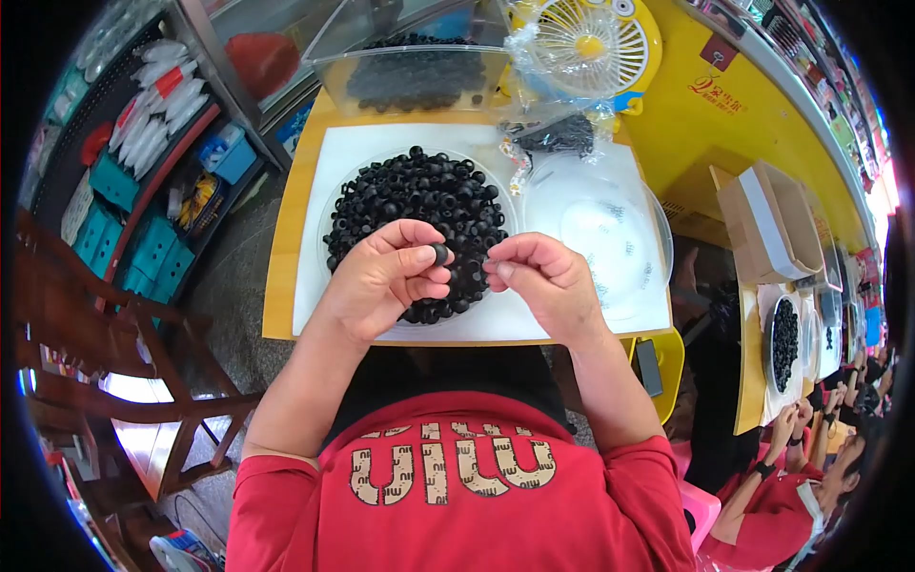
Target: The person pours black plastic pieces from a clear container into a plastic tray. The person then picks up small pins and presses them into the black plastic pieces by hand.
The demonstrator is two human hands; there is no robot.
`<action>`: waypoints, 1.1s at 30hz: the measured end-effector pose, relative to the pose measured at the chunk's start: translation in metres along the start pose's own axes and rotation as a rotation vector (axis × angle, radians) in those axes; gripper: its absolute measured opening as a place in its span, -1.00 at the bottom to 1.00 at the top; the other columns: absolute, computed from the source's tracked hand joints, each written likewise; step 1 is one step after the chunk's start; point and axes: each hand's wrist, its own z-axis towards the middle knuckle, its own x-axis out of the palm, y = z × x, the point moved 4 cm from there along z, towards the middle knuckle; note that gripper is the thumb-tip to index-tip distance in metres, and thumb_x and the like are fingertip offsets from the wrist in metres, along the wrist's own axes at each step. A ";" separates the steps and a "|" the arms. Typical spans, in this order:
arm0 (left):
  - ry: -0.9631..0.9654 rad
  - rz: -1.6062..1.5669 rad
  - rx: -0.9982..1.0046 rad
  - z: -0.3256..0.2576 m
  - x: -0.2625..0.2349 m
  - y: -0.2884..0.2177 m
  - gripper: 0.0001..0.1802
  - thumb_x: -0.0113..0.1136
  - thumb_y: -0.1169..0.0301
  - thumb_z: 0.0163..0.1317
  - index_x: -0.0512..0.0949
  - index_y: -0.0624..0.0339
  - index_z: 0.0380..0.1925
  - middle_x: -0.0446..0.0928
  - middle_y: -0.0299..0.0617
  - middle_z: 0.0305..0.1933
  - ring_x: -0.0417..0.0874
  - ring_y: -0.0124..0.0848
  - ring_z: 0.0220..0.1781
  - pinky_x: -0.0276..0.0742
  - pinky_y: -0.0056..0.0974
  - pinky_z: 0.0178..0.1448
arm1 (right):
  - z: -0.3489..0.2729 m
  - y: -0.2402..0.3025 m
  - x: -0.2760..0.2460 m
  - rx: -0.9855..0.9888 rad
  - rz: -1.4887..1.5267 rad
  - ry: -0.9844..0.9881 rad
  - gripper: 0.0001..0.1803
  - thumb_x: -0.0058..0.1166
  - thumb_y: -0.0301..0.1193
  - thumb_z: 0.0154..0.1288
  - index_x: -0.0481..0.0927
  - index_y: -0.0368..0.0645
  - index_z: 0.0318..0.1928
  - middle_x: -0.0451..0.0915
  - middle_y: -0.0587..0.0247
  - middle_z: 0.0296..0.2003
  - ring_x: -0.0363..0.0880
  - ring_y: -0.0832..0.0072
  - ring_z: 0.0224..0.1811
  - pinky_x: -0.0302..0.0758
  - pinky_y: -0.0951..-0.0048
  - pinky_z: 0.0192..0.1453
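My left hand [386, 276] pinches a small black round piece [439, 254] between thumb and fingertips. Opposite it, a short gap away, my right hand [551, 284] has its thumb and index finger pressed together; something tiny seems to be at the tips, too small to name. Below both hands lies a heap of black round pieces [410, 195], many with holes, in a transparent round tray [327, 212]. Beside my right hand a second transparent round tray [610, 229] holds a few small scattered bits.
A transparent bin [410, 57] of black pieces stands at the back, next to a plastic bag of dark strands [562, 133] and a yellow fan [591, 43]. A wooden chair [143, 372] is on the left. At right, another person [772, 505] works by a cardboard box [767, 219].
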 end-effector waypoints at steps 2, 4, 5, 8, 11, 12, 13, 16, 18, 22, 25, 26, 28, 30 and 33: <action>-0.070 -0.048 0.014 -0.008 -0.005 0.003 -0.80 0.09 0.57 0.09 0.46 0.30 -0.23 0.54 -0.06 -0.28 0.59 -0.43 -0.40 0.61 -0.41 -0.33 | -0.001 0.001 0.012 -0.009 -0.027 0.029 -0.85 -0.01 -0.59 0.16 0.51 -0.25 -0.22 0.54 0.35 -0.36 0.48 0.67 -0.33 0.45 0.64 -0.21; -0.063 -0.086 0.014 -0.012 -0.008 0.005 -0.80 0.08 0.58 0.10 0.46 0.30 -0.22 0.55 -0.10 -0.30 0.59 -0.45 -0.41 0.60 -0.42 -0.32 | -0.002 0.003 0.022 -0.046 -0.121 0.047 -0.86 -0.01 -0.58 0.17 0.52 -0.23 -0.23 0.56 0.35 -0.37 0.49 0.67 -0.32 0.44 0.65 -0.22; -0.051 -0.119 0.011 -0.013 -0.009 0.006 -0.79 0.07 0.59 0.10 0.47 0.30 -0.22 0.55 -0.14 -0.31 0.59 -0.47 -0.41 0.60 -0.43 -0.32 | -0.003 0.003 0.026 -0.044 -0.124 0.052 -0.86 -0.01 -0.58 0.17 0.52 -0.23 -0.23 0.56 0.35 -0.37 0.49 0.67 -0.32 0.44 0.65 -0.22; -0.099 -0.126 -0.013 -0.019 -0.005 0.007 -0.84 0.07 0.58 0.12 0.46 0.25 -0.25 0.56 -0.18 -0.31 0.57 -0.50 -0.40 0.54 -0.46 -0.35 | -0.004 0.007 0.034 -0.050 -0.222 0.053 -0.87 0.01 -0.57 0.16 0.53 -0.23 -0.25 0.57 0.35 -0.40 0.50 0.68 -0.34 0.45 0.64 -0.24; -0.110 -0.148 -0.015 -0.021 -0.010 0.013 -0.87 0.07 0.58 0.12 0.45 0.21 -0.29 0.55 -0.19 -0.31 0.57 -0.50 -0.39 0.54 -0.44 -0.34 | -0.005 0.009 0.040 -0.053 -0.325 0.050 -0.86 0.01 -0.64 0.14 0.53 -0.29 -0.25 0.57 0.31 -0.36 0.53 0.65 -0.31 0.49 0.63 -0.21; -0.103 -0.154 -0.006 -0.021 -0.013 0.015 -0.88 0.08 0.57 0.12 0.45 0.20 -0.31 0.55 -0.19 -0.31 0.57 -0.49 -0.39 0.55 -0.43 -0.32 | -0.005 0.010 0.041 -0.118 -0.383 0.040 -0.87 0.02 -0.60 0.14 0.53 -0.26 -0.25 0.57 0.29 -0.39 0.53 0.64 -0.33 0.48 0.62 -0.24; -0.104 -0.158 -0.003 -0.021 -0.015 0.017 -0.88 0.08 0.57 0.12 0.45 0.20 -0.31 0.55 -0.19 -0.31 0.57 -0.49 -0.39 0.55 -0.43 -0.32 | -0.005 0.011 0.043 -0.184 -0.439 0.032 -0.87 0.03 -0.56 0.14 0.52 -0.23 -0.26 0.58 0.28 -0.42 0.53 0.62 -0.34 0.46 0.61 -0.26; -0.058 -0.173 -0.021 -0.022 -0.015 0.022 -0.87 0.09 0.56 0.12 0.45 0.18 -0.31 0.55 -0.22 -0.35 0.57 -0.48 -0.38 0.55 -0.42 -0.30 | -0.006 0.012 0.046 -0.205 -0.496 0.036 -0.88 0.05 -0.55 0.13 0.52 -0.23 -0.28 0.57 0.25 -0.42 0.55 0.59 -0.36 0.46 0.59 -0.28; -0.033 -0.186 -0.051 -0.024 -0.014 0.026 -0.88 0.11 0.56 0.11 0.45 0.19 -0.32 0.54 -0.21 -0.38 0.58 -0.45 -0.39 0.56 -0.40 -0.30 | -0.007 0.010 0.046 -0.159 -0.521 0.049 -0.89 0.07 -0.54 0.11 0.50 -0.23 -0.31 0.56 0.27 -0.43 0.54 0.60 -0.37 0.46 0.60 -0.29; 0.003 -0.199 -0.105 -0.028 -0.016 0.037 -0.89 0.11 0.57 0.11 0.45 0.21 -0.33 0.54 -0.16 -0.39 0.61 -0.39 -0.39 0.60 -0.34 -0.24 | -0.008 -0.003 0.042 0.016 -0.422 0.086 -0.87 0.12 -0.52 0.08 0.45 -0.22 -0.36 0.53 0.31 -0.46 0.51 0.66 -0.40 0.43 0.62 -0.34; 0.012 -0.236 -0.158 -0.031 -0.013 0.039 -0.90 0.10 0.57 0.11 0.45 0.22 -0.34 0.54 -0.17 -0.39 0.61 -0.39 -0.38 0.61 -0.32 -0.22 | -0.009 -0.009 0.041 0.103 -0.326 0.091 -0.84 0.14 -0.51 0.07 0.42 -0.20 -0.36 0.50 0.37 -0.48 0.46 0.71 -0.42 0.41 0.64 -0.36; 0.033 -0.240 -0.148 -0.032 -0.015 0.040 -0.86 0.10 0.57 0.11 0.46 0.24 -0.29 0.53 -0.16 -0.37 0.61 -0.39 -0.37 0.62 -0.29 -0.20 | -0.008 -0.008 0.040 0.105 -0.330 0.093 -0.84 0.14 -0.51 0.07 0.42 -0.20 -0.36 0.50 0.37 -0.48 0.46 0.71 -0.42 0.41 0.64 -0.36; 0.042 -0.255 -0.146 -0.037 -0.010 0.036 -0.84 0.09 0.57 0.12 0.45 0.26 -0.26 0.53 -0.15 -0.36 0.61 -0.39 -0.36 0.62 -0.29 -0.19 | -0.006 -0.010 0.040 0.174 -0.256 0.143 -0.86 0.12 -0.57 0.07 0.42 -0.20 -0.38 0.45 0.45 -0.48 0.39 0.77 -0.46 0.36 0.73 -0.42; 0.051 -0.270 -0.142 -0.043 -0.008 0.031 -0.81 0.07 0.58 0.13 0.45 0.27 -0.22 0.52 -0.15 -0.35 0.61 -0.39 -0.35 0.62 -0.29 -0.18 | -0.002 -0.007 0.038 0.203 -0.204 0.146 -0.87 0.12 -0.56 0.07 0.43 -0.21 -0.38 0.46 0.44 -0.49 0.38 0.77 -0.47 0.36 0.72 -0.41; 0.022 -0.186 -0.145 -0.054 -0.021 0.027 -0.78 0.05 0.57 0.14 0.44 0.29 -0.17 0.51 -0.15 -0.34 0.61 -0.39 -0.33 0.62 -0.28 -0.17 | 0.014 -0.007 0.024 0.181 -0.227 0.084 -0.90 0.09 -0.55 0.09 0.48 -0.24 -0.33 0.47 0.43 -0.52 0.40 0.74 -0.46 0.37 0.68 -0.39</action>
